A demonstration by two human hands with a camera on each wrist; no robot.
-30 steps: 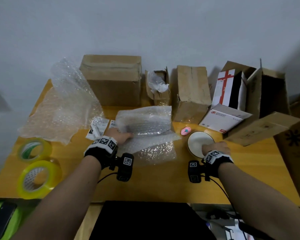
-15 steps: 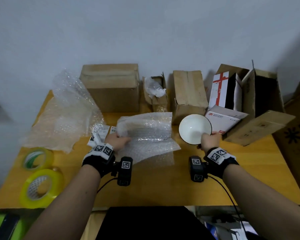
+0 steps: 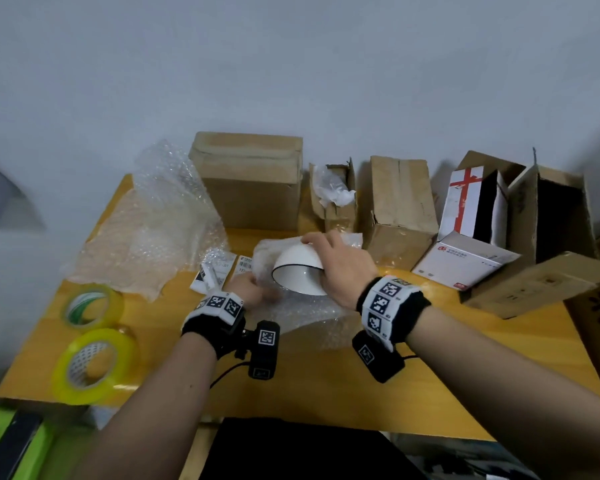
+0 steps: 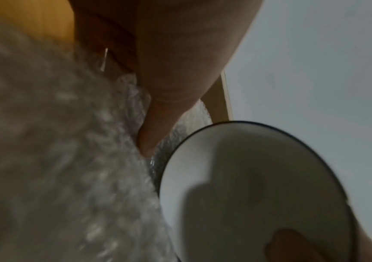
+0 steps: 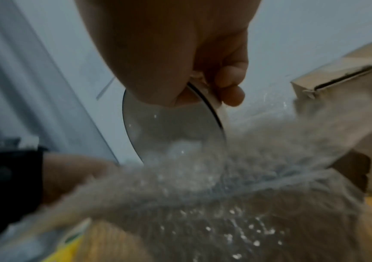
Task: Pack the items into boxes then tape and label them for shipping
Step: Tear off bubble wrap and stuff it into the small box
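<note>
My right hand point(image 3: 329, 261) grips a white bowl point(image 3: 300, 271) with a dark rim, tilted so its mouth faces me, just above a sheet of bubble wrap point(image 3: 305, 313) in the middle of the wooden table point(image 3: 326, 382). In the right wrist view the thumb lies inside the bowl point(image 5: 173, 133) and the fingers point(image 5: 232, 88) curl round its rim. My left hand point(image 3: 248, 292) pinches the left edge of the wrap and holds it up beside the bowl. The left wrist view shows the thumb point(image 4: 158, 124) against the bubble wrap point(image 4: 68, 159) and the bowl's inside point(image 4: 254, 186).
Two rolls of yellow tape point(image 3: 94, 362) lie at the left front. A large loose bubble wrap sheet point(image 3: 153, 230) and paper labels point(image 3: 215, 271) lie at the left. Several cardboard boxes point(image 3: 250, 178) line the back wall, and open boxes point(image 3: 548, 216) stand at the right.
My right hand lifted the bowl off the table at the right and carried it left over the bubble wrap. My left hand kept hold of the wrap's edge.
</note>
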